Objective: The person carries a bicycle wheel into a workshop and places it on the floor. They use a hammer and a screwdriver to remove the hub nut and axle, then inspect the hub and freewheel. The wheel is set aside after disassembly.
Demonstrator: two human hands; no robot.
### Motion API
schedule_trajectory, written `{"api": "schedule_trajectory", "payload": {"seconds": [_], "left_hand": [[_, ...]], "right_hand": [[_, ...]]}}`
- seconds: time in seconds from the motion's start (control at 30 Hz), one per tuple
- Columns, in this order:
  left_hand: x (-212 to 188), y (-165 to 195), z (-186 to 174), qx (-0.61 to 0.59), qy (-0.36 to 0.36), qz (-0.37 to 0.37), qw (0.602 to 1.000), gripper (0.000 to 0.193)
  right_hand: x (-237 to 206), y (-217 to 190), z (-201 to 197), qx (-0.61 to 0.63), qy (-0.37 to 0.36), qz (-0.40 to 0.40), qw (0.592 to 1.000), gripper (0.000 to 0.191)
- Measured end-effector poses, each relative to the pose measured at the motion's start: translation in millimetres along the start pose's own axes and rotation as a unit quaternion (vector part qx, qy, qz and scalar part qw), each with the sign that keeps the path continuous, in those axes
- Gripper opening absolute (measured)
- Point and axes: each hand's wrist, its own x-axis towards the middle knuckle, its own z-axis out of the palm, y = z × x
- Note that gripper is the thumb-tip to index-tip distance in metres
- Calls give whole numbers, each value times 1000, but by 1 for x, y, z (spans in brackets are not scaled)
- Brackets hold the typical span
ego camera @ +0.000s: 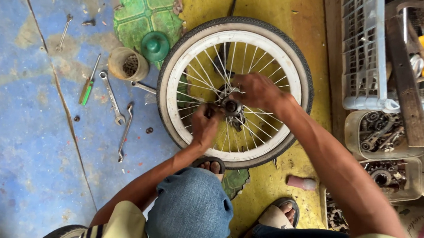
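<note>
Hands work bicycle wheel (234,90) hub (231,106): left hand (204,126) grip pinches hub's left side, right hand (257,90) grip pinches its top; spanners (112,98) left on floor.

Small white-rimmed spoked wheel (235,91), black tyre, flat on floor, hub (231,106) up.

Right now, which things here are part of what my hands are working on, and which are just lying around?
In use: bicycle wheel, its hub, left hand, right hand.

Lying about: wrenches, green-handled screwdriver, small tub of parts, green lid, crate.
</note>
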Motion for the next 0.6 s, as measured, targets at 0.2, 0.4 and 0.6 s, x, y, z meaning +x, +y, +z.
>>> {"api": "schedule_trajectory", "payload": {"seconds": [0.2, 0.4, 0.6], "left_hand": [[64, 15, -12, 146, -54, 172, 973, 29], [102, 34, -8, 274, -280, 219, 893, 27], [105, 46, -5, 304, -338, 253, 854, 50]], "right_hand": [[-50, 11, 45, 257, 14, 250, 933, 26], [-57, -29, 83, 481, 100, 220, 843, 34], [-56, -35, 88, 504, 136, 212, 826, 40]]}}
